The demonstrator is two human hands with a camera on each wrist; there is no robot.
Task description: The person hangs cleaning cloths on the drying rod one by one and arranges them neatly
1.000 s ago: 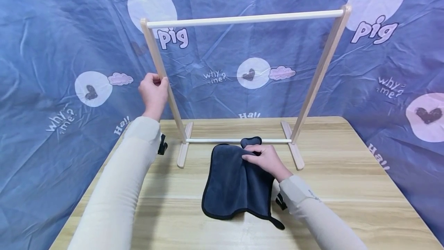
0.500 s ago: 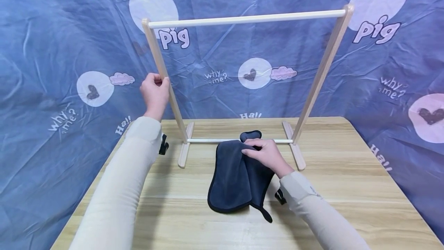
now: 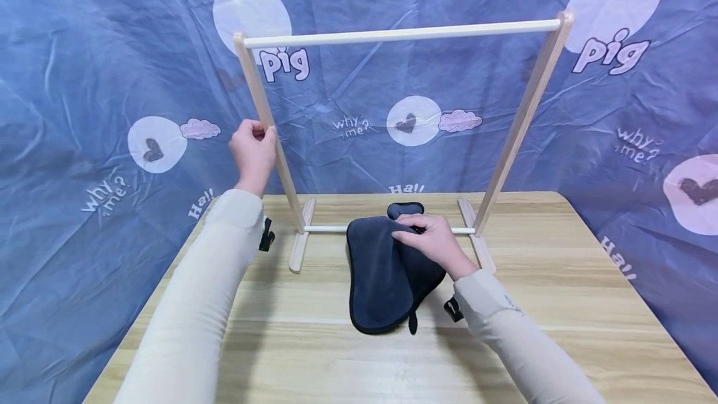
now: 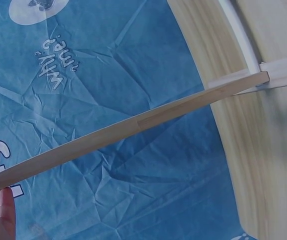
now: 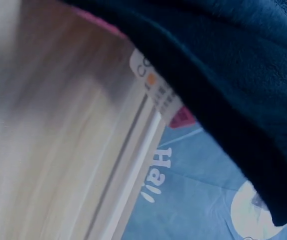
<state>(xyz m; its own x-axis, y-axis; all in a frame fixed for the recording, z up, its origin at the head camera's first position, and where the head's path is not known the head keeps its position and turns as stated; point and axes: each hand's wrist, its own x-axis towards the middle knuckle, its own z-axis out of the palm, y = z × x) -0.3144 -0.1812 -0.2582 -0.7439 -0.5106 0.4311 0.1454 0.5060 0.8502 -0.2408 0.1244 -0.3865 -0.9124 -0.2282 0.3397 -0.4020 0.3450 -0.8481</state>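
A wooden rack with two side posts (image 3: 518, 126) and a white top rail (image 3: 404, 34) stands on the table. My left hand (image 3: 255, 148) grips its left post partway up, and in the left wrist view the thumb (image 4: 7, 206) shows at the near end of that post (image 4: 133, 127). With thumb and fingers my right hand (image 3: 429, 239) pinches a dark blue towel (image 3: 376, 273) with black edging. The towel hangs in folds before the low rail, its hanging loop (image 3: 413, 323) dangling below. In the right wrist view the towel (image 5: 233, 70) hides the fingers, and a white label (image 5: 156, 87) shows at its edge.
The wood-grain table (image 3: 314, 354) lies under the rack's feet (image 3: 299, 251). Behind it hangs a blue printed cloth (image 3: 331, 92). The low white rail (image 3: 325, 229) spans the feet. Black straps (image 3: 453, 309) hang at both wrists.
My right hand has risen slightly, lifting the towel up toward the rack. The towel has swung and folded in on itself, and its loop has moved left. My left hand still grips the post.
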